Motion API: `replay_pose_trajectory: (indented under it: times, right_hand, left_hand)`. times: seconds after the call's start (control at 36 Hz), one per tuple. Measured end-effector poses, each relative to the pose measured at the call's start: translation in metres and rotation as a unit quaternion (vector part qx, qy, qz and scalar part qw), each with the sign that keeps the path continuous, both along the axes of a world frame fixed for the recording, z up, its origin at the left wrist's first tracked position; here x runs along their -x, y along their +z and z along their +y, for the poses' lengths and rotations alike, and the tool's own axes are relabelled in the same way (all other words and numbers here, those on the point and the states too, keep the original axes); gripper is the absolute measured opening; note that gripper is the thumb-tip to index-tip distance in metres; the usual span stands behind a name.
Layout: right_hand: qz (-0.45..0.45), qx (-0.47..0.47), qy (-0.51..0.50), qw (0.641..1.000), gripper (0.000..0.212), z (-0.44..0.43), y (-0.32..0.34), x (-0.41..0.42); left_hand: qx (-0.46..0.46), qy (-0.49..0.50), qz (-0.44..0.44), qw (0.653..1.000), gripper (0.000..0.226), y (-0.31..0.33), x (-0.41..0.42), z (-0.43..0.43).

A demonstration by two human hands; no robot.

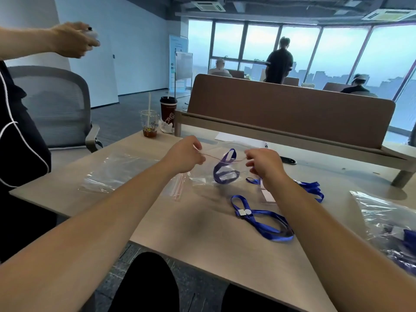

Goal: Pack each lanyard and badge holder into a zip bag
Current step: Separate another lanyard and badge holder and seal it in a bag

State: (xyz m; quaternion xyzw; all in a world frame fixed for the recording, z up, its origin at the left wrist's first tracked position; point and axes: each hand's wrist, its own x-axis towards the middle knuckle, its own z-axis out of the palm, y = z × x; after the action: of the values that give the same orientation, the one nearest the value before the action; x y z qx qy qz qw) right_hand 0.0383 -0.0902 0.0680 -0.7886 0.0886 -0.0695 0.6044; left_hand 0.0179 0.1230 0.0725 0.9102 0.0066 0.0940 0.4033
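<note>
- A loose lanyard (263,219) lies coiled toward the tabletop's (198,239) near edge. It looks like light, limp ribbon, best lifted by its white clip.
- At the right edge, filled zip bags (380,219) hold blue lanyards.
- Mid-tabletop, the left hand (184,155) and right hand (264,164) each pinch the mouth of the held zip bag (202,180), fingers clenched on thin, probably slippery film.
- The bagged lanyard (225,173) sits folded inside, one loop poking above the mouth.
- Behind the right hand lie a second lanyard (311,188) and a badge holder (269,195).
- Empty zip bags (117,174) lie flat toward the left edge.
- Two drink cups (149,124) stand at the far-left corner.
</note>
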Motion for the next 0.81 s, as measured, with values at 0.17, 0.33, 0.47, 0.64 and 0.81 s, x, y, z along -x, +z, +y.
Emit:
replay_pose_trajectory:
  times: [0.17,0.33,0.47,0.64,0.81]
  right_hand:
    - [-0.036,-0.033,0.014,0.999,0.018,-0.001,0.005,-0.002]
    - [-0.087,0.006,0.003,0.996,0.022,-0.004,0.019,-0.002]
    - [-0.161,0.079,-0.015,0.984,0.015,-0.007,0.04,-0.003]
    - [-0.184,0.101,-0.029,0.977,0.009,-0.009,0.051,-0.005]
    - [-0.137,0.138,-0.032,0.98,0.035,-0.018,0.034,-0.006]
  left_hand:
    - [0.035,0.013,-0.039,0.999,0.011,0.003,-0.004,0.0]
    - [0.128,0.006,-0.077,0.989,0.007,0.016,-0.008,0.001]
    - [0.128,0.014,-0.133,0.983,0.005,0.04,-0.006,0.003]
    - [0.104,0.025,-0.158,0.982,0.007,0.057,-0.005,-0.001]
    - [0.201,0.017,-0.084,0.976,0.006,0.041,-0.002,-0.006]
